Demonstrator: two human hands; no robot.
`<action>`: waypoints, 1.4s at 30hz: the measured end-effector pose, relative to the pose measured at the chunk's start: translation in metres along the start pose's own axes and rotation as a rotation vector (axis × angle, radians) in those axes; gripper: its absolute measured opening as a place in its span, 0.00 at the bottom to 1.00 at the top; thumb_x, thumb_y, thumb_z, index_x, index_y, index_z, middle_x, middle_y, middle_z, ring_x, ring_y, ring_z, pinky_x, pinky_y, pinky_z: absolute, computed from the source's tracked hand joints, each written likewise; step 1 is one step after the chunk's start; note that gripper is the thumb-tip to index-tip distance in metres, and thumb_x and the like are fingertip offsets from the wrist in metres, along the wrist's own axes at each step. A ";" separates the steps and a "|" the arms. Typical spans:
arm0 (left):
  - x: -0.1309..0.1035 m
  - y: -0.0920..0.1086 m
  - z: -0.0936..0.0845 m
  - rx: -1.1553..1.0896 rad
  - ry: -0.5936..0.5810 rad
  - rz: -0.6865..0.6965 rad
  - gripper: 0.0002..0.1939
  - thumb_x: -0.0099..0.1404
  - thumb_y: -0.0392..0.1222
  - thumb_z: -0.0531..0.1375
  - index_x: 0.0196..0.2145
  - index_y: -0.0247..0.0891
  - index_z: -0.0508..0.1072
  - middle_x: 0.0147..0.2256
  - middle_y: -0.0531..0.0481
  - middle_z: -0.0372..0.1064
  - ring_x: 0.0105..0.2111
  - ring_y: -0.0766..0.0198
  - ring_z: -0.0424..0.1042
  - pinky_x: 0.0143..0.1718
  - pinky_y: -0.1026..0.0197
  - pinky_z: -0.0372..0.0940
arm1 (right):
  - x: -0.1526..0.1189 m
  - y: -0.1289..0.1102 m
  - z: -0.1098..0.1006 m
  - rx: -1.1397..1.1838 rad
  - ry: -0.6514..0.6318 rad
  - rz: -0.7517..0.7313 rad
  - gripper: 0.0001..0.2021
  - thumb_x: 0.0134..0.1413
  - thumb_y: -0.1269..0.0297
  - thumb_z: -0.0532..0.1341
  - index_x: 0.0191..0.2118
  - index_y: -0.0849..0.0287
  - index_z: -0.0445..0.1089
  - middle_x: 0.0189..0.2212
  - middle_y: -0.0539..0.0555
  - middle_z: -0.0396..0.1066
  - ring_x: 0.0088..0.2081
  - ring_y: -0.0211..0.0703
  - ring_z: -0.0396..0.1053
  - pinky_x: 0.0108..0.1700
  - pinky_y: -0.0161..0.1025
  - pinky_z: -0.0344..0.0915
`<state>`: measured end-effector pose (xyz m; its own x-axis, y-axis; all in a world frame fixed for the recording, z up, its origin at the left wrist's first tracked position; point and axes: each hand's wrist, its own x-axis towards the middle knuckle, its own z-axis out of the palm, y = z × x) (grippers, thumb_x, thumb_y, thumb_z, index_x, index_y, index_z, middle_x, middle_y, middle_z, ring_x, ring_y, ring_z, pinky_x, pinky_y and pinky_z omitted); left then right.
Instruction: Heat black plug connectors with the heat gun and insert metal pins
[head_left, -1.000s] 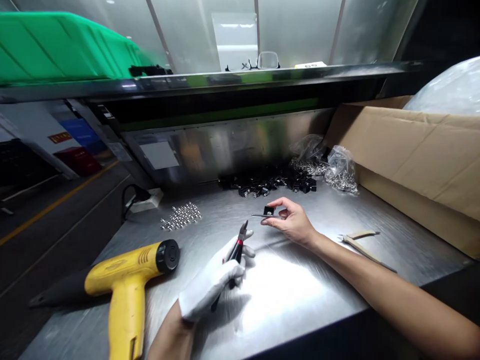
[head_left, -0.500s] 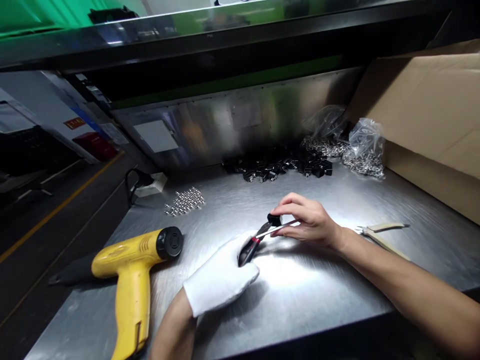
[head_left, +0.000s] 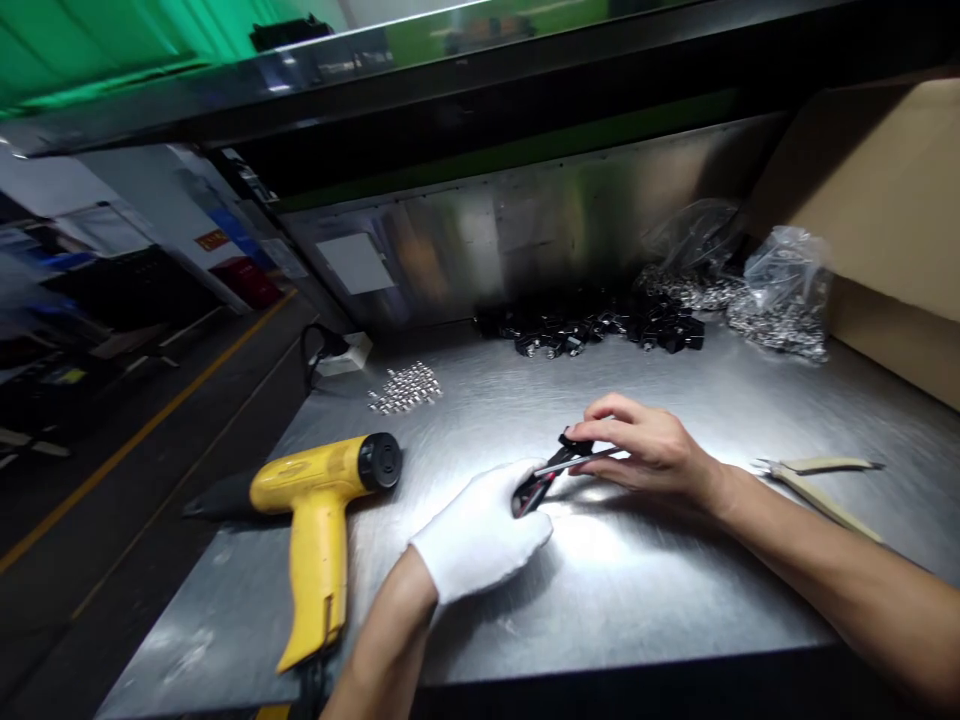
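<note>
My left hand (head_left: 480, 535), in a white glove, is closed around pliers (head_left: 535, 490) with black and red handles. The jaws point up and to the right, toward a small black part (head_left: 576, 443). My bare right hand (head_left: 654, 448) pinches that part between its fingers at the jaw tips. A thin metal rod (head_left: 574, 464) slants from under the right fingers across the pliers to the left glove. Whether the jaws grip the black part cannot be made out.
A yellow heat gun (head_left: 315, 500) lies at left. Small metal pins (head_left: 407, 388) stand grouped behind it. Black parts (head_left: 600, 328) are heaped at the back, beside plastic bags of metal pieces (head_left: 784, 300) and a cardboard box (head_left: 870, 190). Cream-handled pliers (head_left: 821, 485) lie at right.
The whole view has swung left, so everything sits further right in the picture. Both hands keep their hold on the pliers and the black part; the rod lies at a slightly flatter angle.
</note>
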<state>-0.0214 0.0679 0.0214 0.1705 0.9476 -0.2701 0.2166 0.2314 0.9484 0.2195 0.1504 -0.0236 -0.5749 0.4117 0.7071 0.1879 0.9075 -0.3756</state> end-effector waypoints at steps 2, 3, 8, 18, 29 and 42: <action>-0.003 0.001 0.002 0.408 -0.110 0.080 0.12 0.59 0.33 0.58 0.39 0.40 0.77 0.32 0.50 0.75 0.31 0.57 0.67 0.34 0.56 0.58 | -0.002 0.000 0.001 0.015 0.008 0.018 0.19 0.60 0.64 0.68 0.57 0.52 0.73 0.43 0.58 0.73 0.41 0.45 0.76 0.40 0.38 0.74; -0.004 0.000 0.004 0.489 -0.111 0.090 0.12 0.60 0.34 0.56 0.40 0.40 0.76 0.32 0.50 0.75 0.30 0.58 0.67 0.33 0.56 0.57 | -0.003 0.000 0.002 0.026 0.016 0.030 0.20 0.59 0.65 0.69 0.57 0.52 0.74 0.43 0.58 0.74 0.41 0.45 0.76 0.40 0.38 0.74; -0.007 -0.013 0.014 0.532 0.047 0.098 0.07 0.60 0.35 0.57 0.36 0.41 0.73 0.32 0.48 0.73 0.30 0.59 0.66 0.33 0.57 0.57 | -0.004 0.000 0.012 0.112 0.085 0.125 0.19 0.57 0.66 0.70 0.54 0.49 0.76 0.44 0.58 0.74 0.39 0.46 0.75 0.38 0.40 0.72; -0.012 -0.004 0.025 -0.168 0.028 -0.040 0.15 0.66 0.45 0.59 0.48 0.38 0.67 0.31 0.52 0.65 0.30 0.64 0.65 0.36 0.59 0.62 | 0.010 -0.020 0.014 0.482 0.403 0.651 0.11 0.60 0.54 0.67 0.41 0.55 0.75 0.31 0.51 0.69 0.24 0.35 0.60 0.23 0.36 0.56; -0.031 0.011 0.042 -0.513 -0.277 -0.332 0.17 0.63 0.52 0.63 0.40 0.34 0.71 0.34 0.47 0.67 0.30 0.64 0.68 0.34 0.58 0.64 | 0.027 -0.038 -0.001 1.145 0.239 0.897 0.21 0.51 0.47 0.71 0.32 0.55 0.61 0.18 0.37 0.48 0.17 0.28 0.39 0.16 0.29 0.41; -0.034 0.003 0.048 -0.606 -0.378 -0.360 0.18 0.66 0.45 0.57 0.52 0.36 0.67 0.36 0.41 0.73 0.26 0.64 0.68 0.28 0.59 0.62 | 0.016 -0.024 -0.004 1.105 0.079 0.892 0.28 0.47 0.48 0.74 0.26 0.54 0.53 0.17 0.38 0.49 0.16 0.27 0.42 0.16 0.29 0.42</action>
<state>0.0198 0.0255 0.0250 0.5270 0.6786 -0.5116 -0.2216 0.6909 0.6882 0.2095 0.1355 -0.0008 -0.5440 0.8391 0.0054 -0.2719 -0.1702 -0.9472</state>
